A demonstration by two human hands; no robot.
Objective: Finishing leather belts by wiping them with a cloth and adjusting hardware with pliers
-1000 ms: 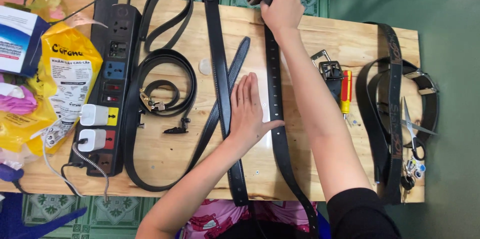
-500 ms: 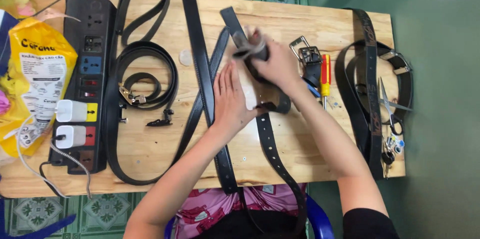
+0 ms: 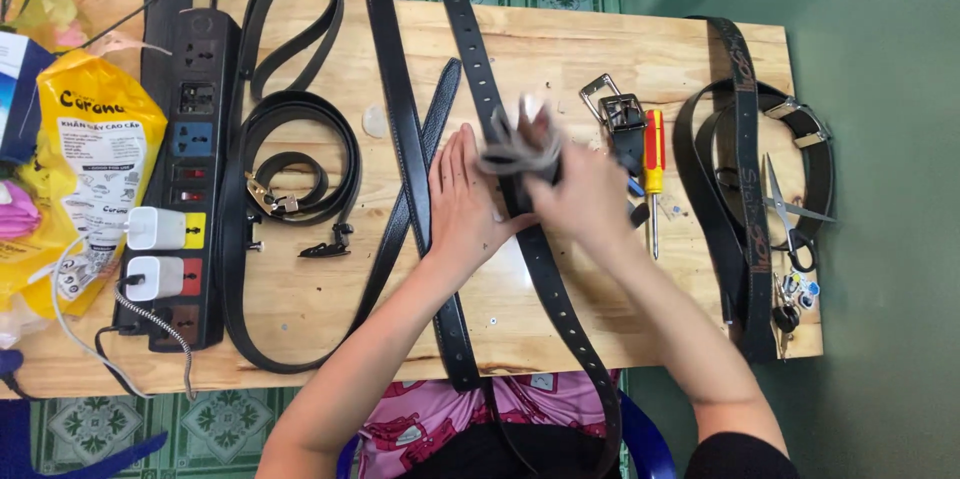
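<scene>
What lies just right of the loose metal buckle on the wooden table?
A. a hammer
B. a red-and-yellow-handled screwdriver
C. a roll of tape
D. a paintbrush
B: a screwdriver with a red and yellow handle lies lengthwise beside the silver metal buckle on the pale wooden table.

Left hand [image 3: 462, 201] lies flat on the bench [image 3: 560, 59], right beside the black belt [image 3: 480, 69]; right hand [image 3: 575, 194] rubs a blurred grey cloth [image 3: 515, 144] on that belt.
</scene>
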